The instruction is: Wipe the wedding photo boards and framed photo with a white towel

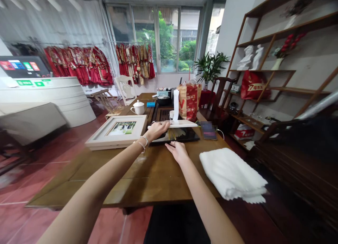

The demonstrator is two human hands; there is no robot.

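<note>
My left hand (157,129) reaches out over the wooden table (132,180) and grips the left end of a flat white board (182,123) held above a dark glossy tray (185,136). A bead bracelet is on that wrist. My right hand (177,150) lies flat with fingers stretched out, fingertips at the near edge of the dark tray. A white strip (176,104) stands upright from the board.
A framed picture (118,131) lies left of the hands. A folded white towel (232,173) sits at the right table edge. A phone (208,130), a red gift bag (189,101), a white lidded cup (138,107) and chairs are farther back. Shelves stand on the right.
</note>
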